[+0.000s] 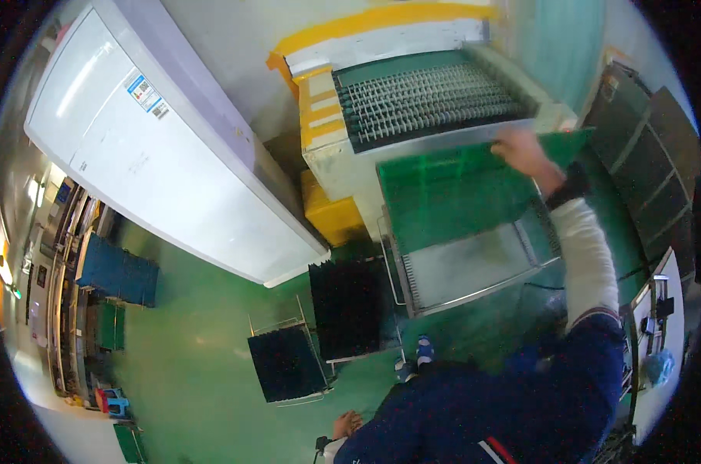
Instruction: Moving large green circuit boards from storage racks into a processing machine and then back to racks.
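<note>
My right hand (523, 157) is closed on the upper edge of a thin green panel (443, 197), its fingers slightly blurred. The panel slants above a metal-framed rack (482, 290) with comb-like slots along its side. Just beyond lies the roller bed (435, 100) of a pale machine with yellow edging. Low down, at my left side, my left hand (347, 424) has its fingers curled in, with nothing visible in them. Nearest to that hand is a small wire-framed rack (289, 363) packed with dark sheets.
A second rack of black sheets (347, 309) stands beside the metal-framed one. The tall white cabinet (165, 155) leans across the left of the view. A yellow bin (331, 209) sits by the machine. Grey panels (644, 147) and a small white table (660, 348) are at right.
</note>
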`<state>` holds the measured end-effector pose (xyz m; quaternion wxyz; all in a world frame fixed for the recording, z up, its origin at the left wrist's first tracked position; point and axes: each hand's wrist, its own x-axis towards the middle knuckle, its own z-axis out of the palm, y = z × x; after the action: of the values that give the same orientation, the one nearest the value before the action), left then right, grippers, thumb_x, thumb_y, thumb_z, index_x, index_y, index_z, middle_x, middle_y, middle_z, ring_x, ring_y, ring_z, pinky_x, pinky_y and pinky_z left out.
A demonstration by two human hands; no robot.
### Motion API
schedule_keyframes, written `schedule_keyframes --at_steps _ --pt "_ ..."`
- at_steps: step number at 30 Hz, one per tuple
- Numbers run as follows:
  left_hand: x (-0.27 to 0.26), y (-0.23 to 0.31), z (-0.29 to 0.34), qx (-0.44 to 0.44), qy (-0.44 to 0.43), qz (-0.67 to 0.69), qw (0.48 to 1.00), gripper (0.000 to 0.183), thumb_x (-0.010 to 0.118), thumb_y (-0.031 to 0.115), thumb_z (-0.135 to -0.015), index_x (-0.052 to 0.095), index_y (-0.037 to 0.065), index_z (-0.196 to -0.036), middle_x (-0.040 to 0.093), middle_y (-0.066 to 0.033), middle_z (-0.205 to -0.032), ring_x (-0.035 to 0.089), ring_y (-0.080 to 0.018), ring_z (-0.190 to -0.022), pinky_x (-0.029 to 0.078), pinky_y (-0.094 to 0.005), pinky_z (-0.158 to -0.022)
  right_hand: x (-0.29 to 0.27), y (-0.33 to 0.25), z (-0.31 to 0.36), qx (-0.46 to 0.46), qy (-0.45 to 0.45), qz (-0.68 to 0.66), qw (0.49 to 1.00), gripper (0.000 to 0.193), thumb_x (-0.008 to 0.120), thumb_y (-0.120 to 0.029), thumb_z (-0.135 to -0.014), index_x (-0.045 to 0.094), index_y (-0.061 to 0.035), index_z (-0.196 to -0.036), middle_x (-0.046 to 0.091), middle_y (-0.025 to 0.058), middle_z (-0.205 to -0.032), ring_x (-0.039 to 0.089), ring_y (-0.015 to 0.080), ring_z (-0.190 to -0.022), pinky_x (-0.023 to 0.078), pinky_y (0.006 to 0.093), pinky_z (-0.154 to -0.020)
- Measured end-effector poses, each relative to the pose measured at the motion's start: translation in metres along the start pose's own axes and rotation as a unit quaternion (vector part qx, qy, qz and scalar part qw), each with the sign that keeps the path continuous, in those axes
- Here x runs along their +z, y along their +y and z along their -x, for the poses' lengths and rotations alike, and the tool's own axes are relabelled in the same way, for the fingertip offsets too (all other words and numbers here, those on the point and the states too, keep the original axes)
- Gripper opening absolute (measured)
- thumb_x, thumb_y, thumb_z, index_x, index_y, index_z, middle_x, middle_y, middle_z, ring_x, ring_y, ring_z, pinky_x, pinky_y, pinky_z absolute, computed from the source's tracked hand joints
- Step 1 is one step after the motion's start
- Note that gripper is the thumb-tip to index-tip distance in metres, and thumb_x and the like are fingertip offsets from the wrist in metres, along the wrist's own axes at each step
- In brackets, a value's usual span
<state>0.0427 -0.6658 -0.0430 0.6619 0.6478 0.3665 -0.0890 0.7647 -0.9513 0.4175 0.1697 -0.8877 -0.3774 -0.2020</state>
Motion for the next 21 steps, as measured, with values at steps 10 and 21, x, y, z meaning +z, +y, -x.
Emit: schedule_keyframes --at_steps 10,21 --pt "-0.024 0.025 -0.087 -0.266 -0.026 0.324 0.907 0.02 0.047 0.022 -0.083 0.051 0.004 -0.089 0.059 -0.0124 -0.077 0.055 -0.0231 -0.053 0.043 -0.0302 -0.043 -0.185 0.073 -0.006 0.239 0.241 -0.16 0.927 0.027 0.059 -0.022 -0.076 0.057 0.0023 -0.088 0.059 0.007 -0.076 0.055 0.0155 -0.068 0.044 0.0284 -0.063" --pt "0.047 0.147 -0.052 -0.118 0.145 0.199 0.962 0.02 0.051 0.02 -0.079 0.051 0.001 -0.085 0.058 -0.013 -0.073 0.058 -0.0235 -0.056 0.046 -0.0302 -0.042 0.054 0.224 -0.025 0.298 0.199 -0.603 0.712 0.026 0.058 -0.017 -0.075 0.055 0.0006 -0.094 0.058 0.0119 -0.082 0.054 0.0234 -0.072 0.043 0.0338 -0.067"
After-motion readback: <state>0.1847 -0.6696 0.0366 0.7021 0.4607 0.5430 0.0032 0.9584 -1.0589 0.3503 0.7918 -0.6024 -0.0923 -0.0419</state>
